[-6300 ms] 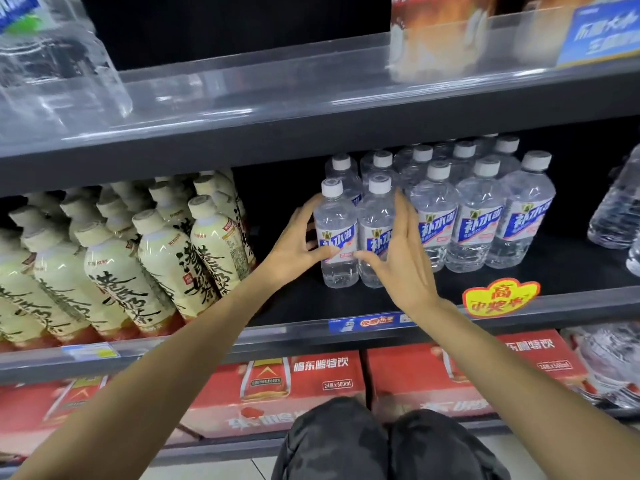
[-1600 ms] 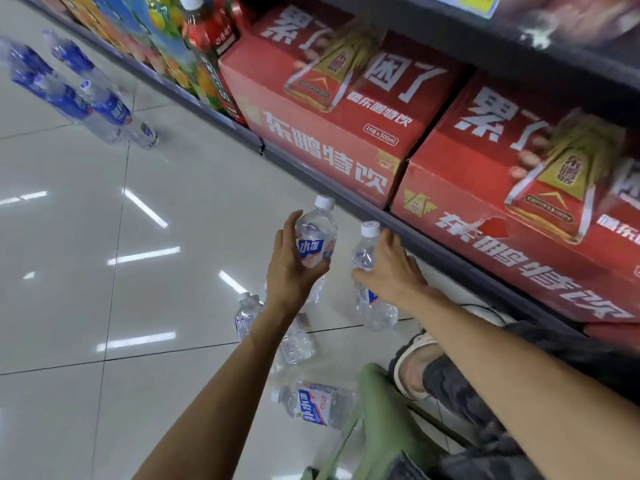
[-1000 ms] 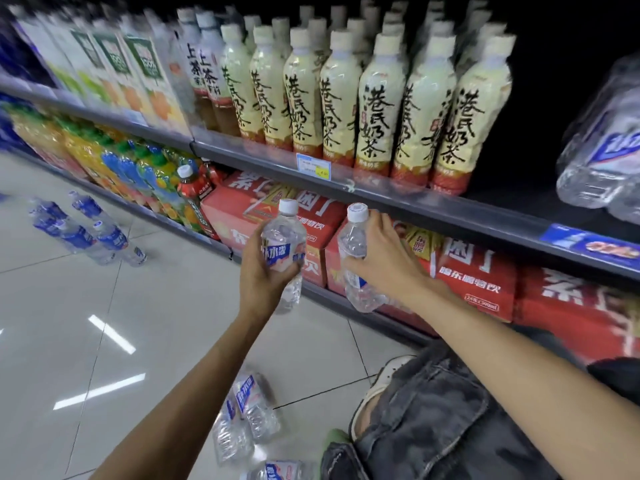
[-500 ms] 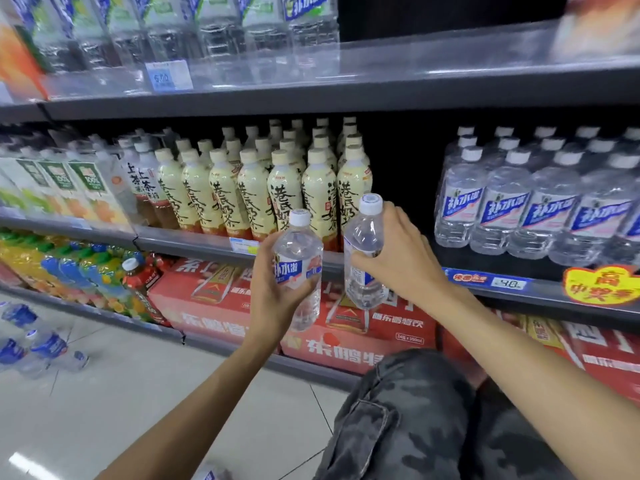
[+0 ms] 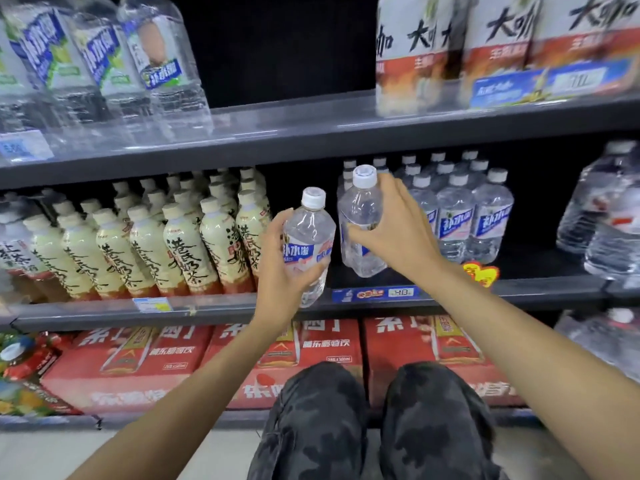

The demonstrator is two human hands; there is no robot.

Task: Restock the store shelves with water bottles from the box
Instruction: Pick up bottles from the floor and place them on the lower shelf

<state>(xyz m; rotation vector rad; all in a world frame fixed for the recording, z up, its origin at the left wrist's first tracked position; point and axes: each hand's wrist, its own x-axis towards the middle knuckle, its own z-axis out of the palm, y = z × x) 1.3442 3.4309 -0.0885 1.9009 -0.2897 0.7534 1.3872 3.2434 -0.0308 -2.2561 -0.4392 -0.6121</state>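
My left hand (image 5: 280, 268) grips a clear water bottle (image 5: 308, 237) with a white cap and blue label, held upright in front of the middle shelf (image 5: 536, 289). My right hand (image 5: 398, 230) holds a second water bottle (image 5: 360, 220) a little higher and further right, over the shelf's dark gap. Just right of it stand rows of the same bottles (image 5: 474, 216) on that shelf. The box is out of view.
Cream milk-tea bottles (image 5: 166, 244) fill the shelf's left half. Large water jugs (image 5: 602, 223) sit at far right. Wrapped bottle packs (image 5: 104, 64) and cartons (image 5: 485, 46) stand on the upper shelf. Red drink cases (image 5: 311, 355) line the bottom shelf. My knees (image 5: 374, 420) are below.
Both hands lifted a bottle each from the floor and carried them up and right to the middle shelf. My view swung from the floor to face the shelves.
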